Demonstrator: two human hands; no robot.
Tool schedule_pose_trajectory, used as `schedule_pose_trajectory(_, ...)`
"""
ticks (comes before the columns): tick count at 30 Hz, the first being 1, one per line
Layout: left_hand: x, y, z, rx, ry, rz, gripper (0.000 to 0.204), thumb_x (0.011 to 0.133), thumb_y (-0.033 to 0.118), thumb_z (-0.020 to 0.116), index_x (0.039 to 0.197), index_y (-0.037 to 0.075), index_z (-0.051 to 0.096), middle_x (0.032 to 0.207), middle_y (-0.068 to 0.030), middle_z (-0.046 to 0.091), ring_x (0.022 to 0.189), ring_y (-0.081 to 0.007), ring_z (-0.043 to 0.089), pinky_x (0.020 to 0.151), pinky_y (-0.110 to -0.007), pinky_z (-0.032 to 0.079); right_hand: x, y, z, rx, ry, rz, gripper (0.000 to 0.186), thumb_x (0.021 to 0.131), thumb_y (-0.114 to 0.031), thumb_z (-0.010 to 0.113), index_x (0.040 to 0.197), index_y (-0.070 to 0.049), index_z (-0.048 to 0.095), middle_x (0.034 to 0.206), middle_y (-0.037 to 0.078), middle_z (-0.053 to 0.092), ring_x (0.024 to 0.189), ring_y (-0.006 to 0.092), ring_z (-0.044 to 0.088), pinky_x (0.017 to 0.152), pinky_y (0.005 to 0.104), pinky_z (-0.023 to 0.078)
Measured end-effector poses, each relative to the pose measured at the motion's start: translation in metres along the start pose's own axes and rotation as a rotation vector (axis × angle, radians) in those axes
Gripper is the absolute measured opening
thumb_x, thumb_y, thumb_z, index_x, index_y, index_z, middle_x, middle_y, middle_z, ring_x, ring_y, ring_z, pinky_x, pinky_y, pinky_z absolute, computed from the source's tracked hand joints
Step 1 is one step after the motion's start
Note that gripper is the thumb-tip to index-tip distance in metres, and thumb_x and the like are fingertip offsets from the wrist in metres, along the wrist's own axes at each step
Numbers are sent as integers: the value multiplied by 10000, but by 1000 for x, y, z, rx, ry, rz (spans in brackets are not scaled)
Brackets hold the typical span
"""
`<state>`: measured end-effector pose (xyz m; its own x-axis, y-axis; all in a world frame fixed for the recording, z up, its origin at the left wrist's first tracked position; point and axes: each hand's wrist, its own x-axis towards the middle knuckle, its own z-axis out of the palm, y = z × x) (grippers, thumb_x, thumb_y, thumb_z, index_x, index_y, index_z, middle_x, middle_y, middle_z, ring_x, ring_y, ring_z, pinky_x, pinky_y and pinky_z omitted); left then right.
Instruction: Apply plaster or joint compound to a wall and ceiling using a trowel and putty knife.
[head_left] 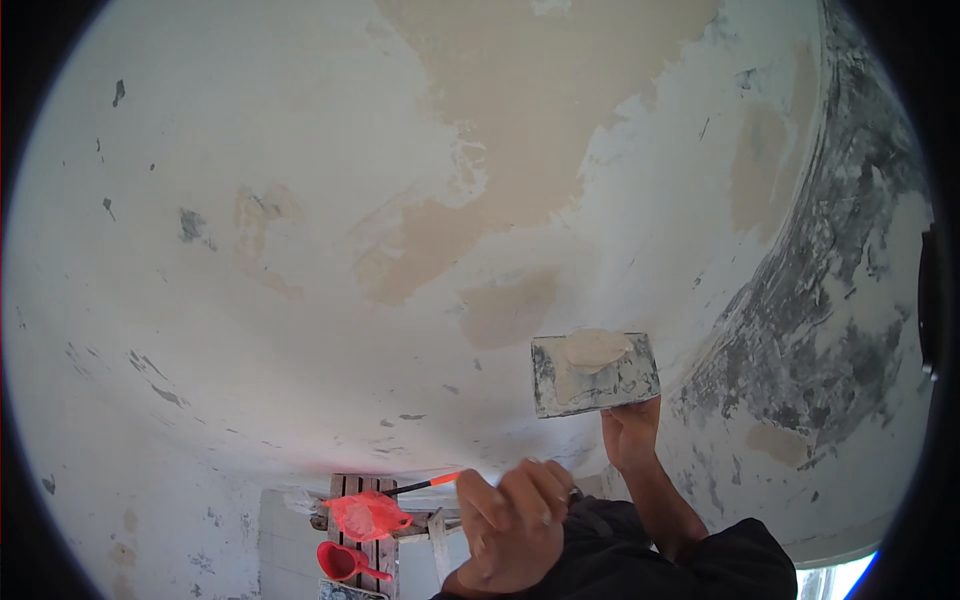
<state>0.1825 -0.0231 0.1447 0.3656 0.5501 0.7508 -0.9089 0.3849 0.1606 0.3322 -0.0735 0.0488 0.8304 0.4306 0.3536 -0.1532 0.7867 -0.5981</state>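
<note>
My right hand [630, 437] grips a rectangular plasterer's hawk [595, 393] from below. The board is smeared grey and white, and a mound of beige putty [597, 349] lies on its far part. Lower down and to the left, my left hand [515, 520] is closed with its fingers curled. An orange-and-black handle [425, 485] meets the edge of that hand. I cannot tell whether the fingers grip it or it lies behind them. Beyond the hands spreads a white plastered surface [300, 330] with beige patches [520, 130].
A slatted wooden platform [388, 560] at lower left carries a crumpled red bag or container [368, 516] and a red scoop [342, 562]. Rough grey, unevenly coated wall [830, 300] runs along the right. A dark object [930, 300] shows at the right rim.
</note>
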Motion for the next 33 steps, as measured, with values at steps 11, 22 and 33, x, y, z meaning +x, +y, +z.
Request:
schedule_pose_trajectory(11, -34, -19, -139, 788, 570, -192, 390, 940, 80, 574, 1305, 30, 446, 1200, -83, 566, 1055, -144, 520, 868, -302, 402, 4, 59, 36, -68, -59, 234, 572, 814, 153, 549, 1361, 8, 464, 1262, 90, 588, 1177, 155, 561, 996, 304, 446)
schedule_pose_trajectory(22, -8, -8, -158, 804, 426, -322, 439, 874, 24, 704, 1267, -10, 511, 1204, -77, 599, 1156, -156, 540, 1004, -312, 399, 15, 62, 51, -101, -7, 290, 518, 833, 135, 569, 1324, -6, 487, 1221, 80, 610, 1136, 152, 582, 978, 303, 471)
schedule_pose_trajectory(33, 20, -4, -148, 891, 448, -299, 334, 860, 27, 733, 1157, -32, 593, 1090, -81, 668, 1038, -153, 621, 961, -301, 445, 26, 48, 75, -98, -41, 227, 387, 896, 33, 595, 1273, 37, 507, 1121, 127, 658, 994, 209, 654, 867, 373, 547)
